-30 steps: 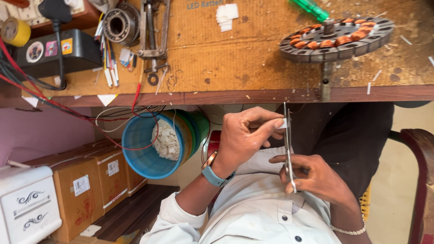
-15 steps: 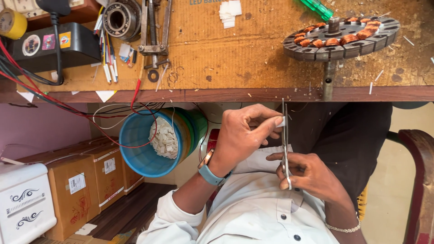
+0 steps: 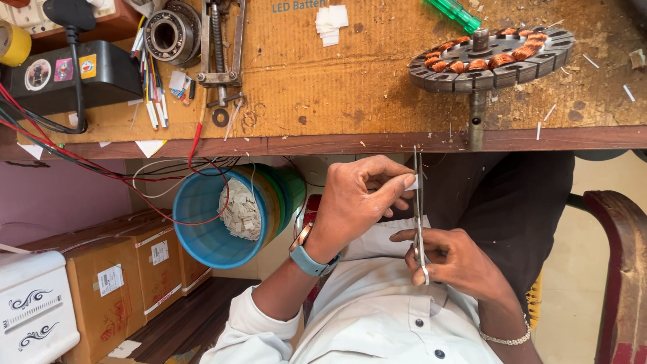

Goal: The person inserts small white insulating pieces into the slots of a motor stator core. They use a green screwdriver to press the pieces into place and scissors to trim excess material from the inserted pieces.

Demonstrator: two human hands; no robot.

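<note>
A pair of thin grey metal scissors [image 3: 419, 209] stands straight up in front of the person's lap, just under the edge of the brown wooden workbench [image 3: 377, 94]. The blade tips reach almost up to that edge. The right hand [image 3: 458, 259] has its fingers curled through the scissor handles and holds them tight. The left hand [image 3: 360, 202] is pinched closed on a small white paper piece [image 3: 411, 182], which sits right against the blades. It looks like the paper is between the blades, but it is too small to be sure. The left wrist wears a blue-strapped watch [image 3: 309, 253], and the right wrist wears a thin silver chain bracelet [image 3: 504, 335].

On the workbench, above the scissors and a bit to the right, lies a round grey metal motor ring with orange copper wire coils [image 3: 492, 57]. A green see-through plastic tool handle [image 3: 455, 13] lies just above that ring. Near the top middle of the workbench is a little stack of white paper squares [image 3: 331, 23]. Far to the left sit a black plastic box [image 3: 64, 74] and a round steel bearing [image 3: 167, 35].

Under the workbench, left of the hands, a blue plastic bucket full of pale paper scraps [image 3: 216, 216] lies tipped on its side. Brown cardboard boxes [image 3: 128, 263] are further left.
</note>
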